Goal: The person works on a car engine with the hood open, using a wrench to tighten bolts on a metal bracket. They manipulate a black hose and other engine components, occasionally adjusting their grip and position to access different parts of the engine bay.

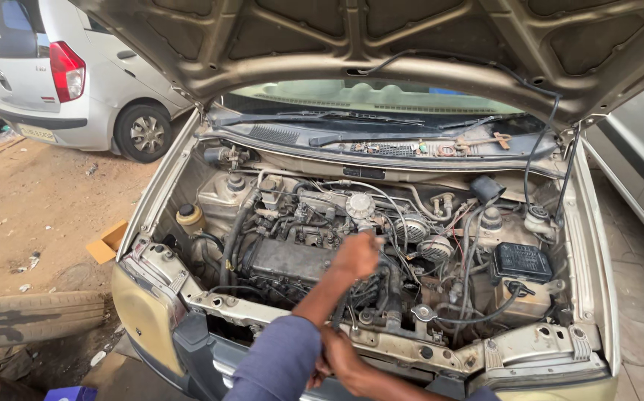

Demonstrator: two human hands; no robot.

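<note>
I look into the open engine bay of a beige car [151, 327] with its hood [381, 44] raised. My left hand [355, 256], on a blue-sleeved arm, reaches over the middle of the engine [285, 260], close to the hoses and a round grey cap [360, 205]. It is blurred with its fingers curled, and I cannot tell whether it holds anything. My right hand [337, 356] is low at the front crossmember [411, 345], closed around the cuff of the blue sleeve [281, 364] on my left forearm.
A black battery [522, 261] sits at the right of the bay and a yellowish fluid reservoir [190, 217] at the left. A silver car [62, 74] is parked at the back left on dirt ground. An old tyre [32, 315] and a cardboard piece [106, 243] lie to the left.
</note>
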